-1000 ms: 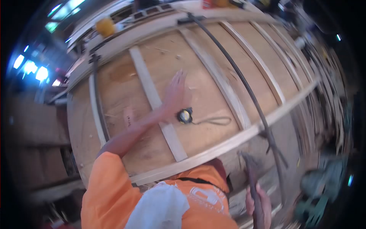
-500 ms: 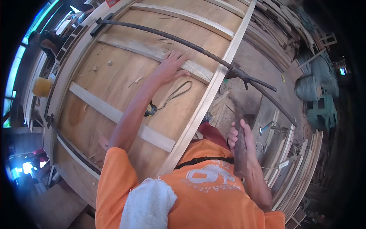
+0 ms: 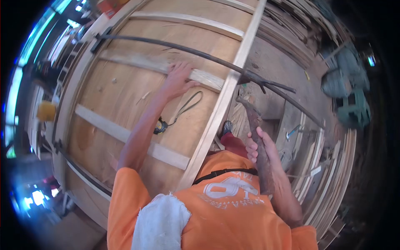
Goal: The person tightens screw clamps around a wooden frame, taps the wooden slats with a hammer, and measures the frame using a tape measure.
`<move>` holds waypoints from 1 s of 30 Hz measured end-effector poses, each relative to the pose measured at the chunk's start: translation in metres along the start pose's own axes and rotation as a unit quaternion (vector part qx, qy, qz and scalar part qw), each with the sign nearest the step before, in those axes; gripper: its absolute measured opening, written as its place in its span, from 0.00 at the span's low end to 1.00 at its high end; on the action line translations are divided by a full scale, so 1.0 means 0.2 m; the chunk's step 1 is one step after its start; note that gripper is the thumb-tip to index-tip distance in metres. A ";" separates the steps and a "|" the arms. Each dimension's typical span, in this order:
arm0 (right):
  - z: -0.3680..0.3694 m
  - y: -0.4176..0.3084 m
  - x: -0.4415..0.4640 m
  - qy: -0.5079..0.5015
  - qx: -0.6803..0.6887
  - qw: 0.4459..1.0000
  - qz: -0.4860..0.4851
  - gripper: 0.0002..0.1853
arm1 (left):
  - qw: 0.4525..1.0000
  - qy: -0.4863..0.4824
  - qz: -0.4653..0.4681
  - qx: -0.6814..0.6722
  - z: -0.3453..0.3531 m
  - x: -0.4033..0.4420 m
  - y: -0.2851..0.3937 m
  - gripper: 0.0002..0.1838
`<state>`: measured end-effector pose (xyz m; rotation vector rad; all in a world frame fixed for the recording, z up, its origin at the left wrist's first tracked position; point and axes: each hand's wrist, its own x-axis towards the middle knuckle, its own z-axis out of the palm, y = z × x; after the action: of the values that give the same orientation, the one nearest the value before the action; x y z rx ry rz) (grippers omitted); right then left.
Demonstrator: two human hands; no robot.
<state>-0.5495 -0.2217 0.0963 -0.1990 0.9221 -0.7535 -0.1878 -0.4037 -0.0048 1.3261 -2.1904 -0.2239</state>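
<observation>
My left hand (image 3: 180, 80) lies over a wooden crosspiece (image 3: 137, 61) of the framed plywood panel (image 3: 121, 93), fingers bent over the wood and thumb apart. In my right hand (image 3: 265, 146) is the dark wooden handle of a hammer (image 3: 259, 156), its head up beside the panel's edge rail (image 3: 225, 98). A tape measure (image 3: 160, 126) with a looped strap rests on the plywood near my left forearm. Above my left hand, a long metal bar clamp (image 3: 187, 49) crosses the panel and sticks out past the edge rail.
A second clamp (image 3: 81, 171) crosses the panel at the lower left. Long wood strips (image 3: 333, 183) lie at the right, near a blue-handled tool (image 3: 293, 132). Green plastic stools (image 3: 353, 109) stand farther right. My foot (image 3: 227, 127) shows below the rail.
The view has turned. My left hand has moved from the bare plywood near the tape measure to the crosspiece by the clamp. My right hand has raised the hammer beside the rail.
</observation>
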 end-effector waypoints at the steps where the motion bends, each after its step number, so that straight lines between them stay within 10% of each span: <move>1: -0.03 -0.02 0.00 0.003 0.019 1.000 -0.014 0.20 | 1.000 -0.011 0.021 0.000 0.00 0.01 -0.01 0.34; 11: -0.10 0.01 -0.03 0.238 0.181 0.932 -0.207 0.14 | 0.997 -0.021 -0.051 0.045 0.01 0.06 0.11 0.34; 17: 0.24 0.10 0.04 -0.011 -0.021 0.999 -0.040 0.15 | 0.999 0.000 -0.034 0.039 0.02 0.05 0.11 0.32; 22: 0.14 -0.10 -0.14 0.002 -0.038 0.999 -0.008 0.16 | 0.998 0.001 -0.055 0.041 0.02 0.04 0.08 0.33; 27: 0.25 -0.37 -0.22 -0.238 -0.179 0.952 0.069 0.19 | 0.999 0.001 -0.021 0.045 0.03 0.03 0.06 0.37; 30: 0.50 -0.38 -0.10 -0.210 -0.343 0.915 0.037 0.20 | 0.996 0.060 -0.055 0.046 -0.19 -0.10 -0.19 0.35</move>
<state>-0.5172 -0.2804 0.2048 -0.9060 0.7406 -0.2657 -0.1309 -0.4005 0.0035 1.4740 -2.0526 -0.0836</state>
